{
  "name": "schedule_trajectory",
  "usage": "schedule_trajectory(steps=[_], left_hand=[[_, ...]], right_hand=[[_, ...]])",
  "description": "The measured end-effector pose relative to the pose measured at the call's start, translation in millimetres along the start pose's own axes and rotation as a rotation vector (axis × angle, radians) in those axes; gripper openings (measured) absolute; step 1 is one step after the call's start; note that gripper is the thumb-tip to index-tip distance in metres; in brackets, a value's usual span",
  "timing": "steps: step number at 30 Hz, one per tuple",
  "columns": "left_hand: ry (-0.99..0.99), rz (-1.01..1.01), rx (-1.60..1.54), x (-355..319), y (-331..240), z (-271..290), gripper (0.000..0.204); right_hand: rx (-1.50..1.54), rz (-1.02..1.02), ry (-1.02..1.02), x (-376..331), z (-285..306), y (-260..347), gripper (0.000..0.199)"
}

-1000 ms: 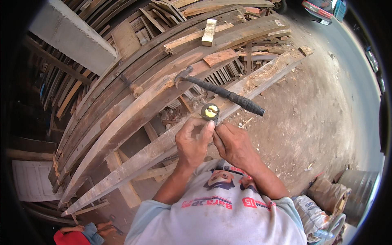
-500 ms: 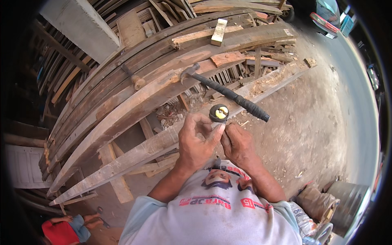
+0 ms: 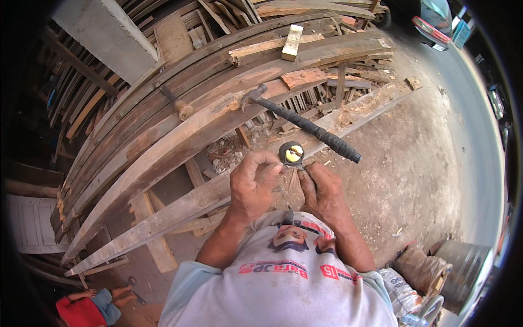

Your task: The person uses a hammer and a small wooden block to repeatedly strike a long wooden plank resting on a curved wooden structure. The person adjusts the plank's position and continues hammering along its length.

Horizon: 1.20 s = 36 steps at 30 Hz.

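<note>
Between my two hands is a small round black tape measure (image 3: 294, 154) with a yellow face. My left hand (image 3: 253, 182) pinches its left side with thumb and forefinger. On the other side, my right hand (image 3: 322, 186) grips its lower right edge, the fingers curled under and partly hidden. Just beyond lies a claw hammer (image 3: 305, 126), its handle wrapped in black, its head resting on a wooden beam. A wooden-handled tool (image 3: 180, 103) lies on the timbers farther left.
Long curved-looking beams (image 3: 147, 147) stretch across the left and far side, with a short wood block (image 3: 292, 42) on top. Wood scraps and rubble fill the gap between beams. Sacks (image 3: 422, 270) and a metal drum (image 3: 466, 267) stand at lower right. Someone in red (image 3: 81, 312) is at lower left.
My left hand has shifted slightly left and its thumb has drawn back from the front of the tape measure. My right hand has moved a little to the right.
</note>
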<state>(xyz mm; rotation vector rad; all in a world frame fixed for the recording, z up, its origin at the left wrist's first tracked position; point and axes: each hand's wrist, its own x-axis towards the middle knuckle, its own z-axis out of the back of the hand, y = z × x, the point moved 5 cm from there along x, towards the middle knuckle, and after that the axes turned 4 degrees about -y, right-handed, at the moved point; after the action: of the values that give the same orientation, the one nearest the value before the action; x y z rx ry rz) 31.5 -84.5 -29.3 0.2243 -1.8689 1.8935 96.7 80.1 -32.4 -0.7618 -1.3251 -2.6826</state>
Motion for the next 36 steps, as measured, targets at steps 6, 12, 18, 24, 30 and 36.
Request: schedule_trajectory(steps=[6,12,18,24,30,36], left_hand=[[0.038,0.04,-0.066,-0.3,5.3,5.1,0.011],[0.089,0.013,-0.066,6.7,5.4,3.3,0.013],[0.092,0.193,-0.322,5.9,18.6,0.9,0.021],[0.105,0.095,-0.135,8.1,13.7,6.6,0.016],[0.157,-0.043,-0.007,13.5,0.2,10.9,0.014],[0.149,-0.073,-0.122,13.2,10.1,9.2,0.013]], right_hand=[[-0.032,0.005,0.003,-1.1,-5.9,-0.9,0.009],[0.0,-0.023,0.003,2.4,-5.0,1.4,0.009],[0.05,-0.128,0.022,3.6,-7.9,5.2,0.016],[0.052,-0.29,0.11,-6.3,-4.8,-5.6,0.021],[0.139,-0.224,-0.196,-10.9,9.5,-16.6,0.019],[0.163,0.15,-0.35,43.0,48.8,62.7,0.018]])
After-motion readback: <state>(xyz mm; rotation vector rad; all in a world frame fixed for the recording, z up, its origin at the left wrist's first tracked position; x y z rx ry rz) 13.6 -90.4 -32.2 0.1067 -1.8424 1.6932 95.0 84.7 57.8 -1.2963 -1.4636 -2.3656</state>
